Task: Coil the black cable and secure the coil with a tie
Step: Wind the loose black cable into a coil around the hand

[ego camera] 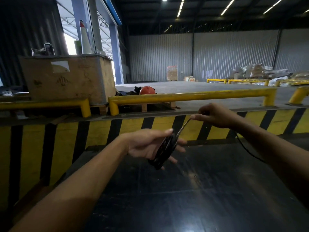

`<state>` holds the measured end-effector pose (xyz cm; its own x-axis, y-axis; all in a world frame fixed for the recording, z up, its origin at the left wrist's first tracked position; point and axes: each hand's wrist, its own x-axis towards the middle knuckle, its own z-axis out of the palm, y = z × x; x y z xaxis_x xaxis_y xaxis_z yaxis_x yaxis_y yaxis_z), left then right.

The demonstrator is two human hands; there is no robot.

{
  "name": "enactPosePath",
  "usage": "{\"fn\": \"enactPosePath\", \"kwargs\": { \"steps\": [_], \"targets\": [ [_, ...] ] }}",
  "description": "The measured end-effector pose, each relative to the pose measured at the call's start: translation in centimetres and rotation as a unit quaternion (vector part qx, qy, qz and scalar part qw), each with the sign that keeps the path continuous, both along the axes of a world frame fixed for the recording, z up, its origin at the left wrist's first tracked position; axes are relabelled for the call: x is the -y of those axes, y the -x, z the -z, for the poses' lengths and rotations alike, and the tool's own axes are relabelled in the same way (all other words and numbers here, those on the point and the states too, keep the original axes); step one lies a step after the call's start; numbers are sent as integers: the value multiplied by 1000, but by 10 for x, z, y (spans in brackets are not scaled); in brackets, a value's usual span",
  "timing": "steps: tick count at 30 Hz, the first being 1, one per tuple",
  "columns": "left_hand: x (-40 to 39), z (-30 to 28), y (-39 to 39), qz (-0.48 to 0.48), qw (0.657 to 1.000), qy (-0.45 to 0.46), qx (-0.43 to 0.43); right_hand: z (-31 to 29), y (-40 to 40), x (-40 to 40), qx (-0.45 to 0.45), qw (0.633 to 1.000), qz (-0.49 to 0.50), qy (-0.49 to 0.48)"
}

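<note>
My left hand holds a flat coil of black cable between thumb and fingers, above a dark surface. From the coil's top a taut strand runs up and right to my right hand, which pinches it between thumb and fingers. Below my right wrist, more of the black cable hangs down and trails off to the right behind my forearm. No tie is visible.
A dark glossy surface lies under both hands. Behind it runs a yellow-and-black striped edge with yellow guard rails. A worn cardboard box and an orange helmet sit at the back left.
</note>
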<state>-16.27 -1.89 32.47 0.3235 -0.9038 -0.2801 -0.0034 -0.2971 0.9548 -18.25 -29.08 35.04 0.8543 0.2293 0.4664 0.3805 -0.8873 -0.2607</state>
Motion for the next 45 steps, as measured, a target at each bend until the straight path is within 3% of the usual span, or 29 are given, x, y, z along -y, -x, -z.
{"fn": "enactPosePath", "kwargs": {
  "steps": [2,4,6,9,12,16,20,22,25,30,32,35,36,38,41,45],
  "targets": [
    [3,-5,9,21,988,120,-91,20,3,-6,-13,999,-2,-43],
    [12,-11,14,11,961,244,-128,43,8,-22,-48,993,-11,-106],
    [24,-21,16,-59,927,349,-125,69,15,-43,-103,984,-18,-144],
    [41,-28,9,-209,888,404,-64,110,29,-76,-182,980,-26,-74],
    [55,-10,-3,-268,910,309,70,122,52,-90,-199,976,-87,14],
    [63,20,-15,-204,948,41,242,92,76,-73,-182,973,-104,99],
    [64,30,-8,-111,973,-70,188,51,80,-26,-121,979,-142,85],
    [70,30,-3,-78,986,-64,131,40,73,-1,-81,984,-153,39],
    [84,34,4,-57,997,-15,59,46,54,28,-44,977,-181,-104],
    [111,60,20,-116,984,136,-5,89,34,35,-31,911,-191,-365],
    [120,69,22,-157,962,217,-52,115,28,20,-86,848,-190,-487],
    [129,83,19,-233,927,270,-121,139,26,-4,-157,717,-178,-655],
    [131,89,17,-265,919,265,-124,144,24,-7,-143,704,-150,-679],
    [134,101,14,-342,901,238,-119,153,21,-12,-87,726,-84,-677],
    [139,115,11,-457,859,200,-117,172,23,-22,-19,794,-55,-605],
    [142,124,7,-546,815,165,-103,199,26,-29,-46,865,-71,-495]
  ]
}}
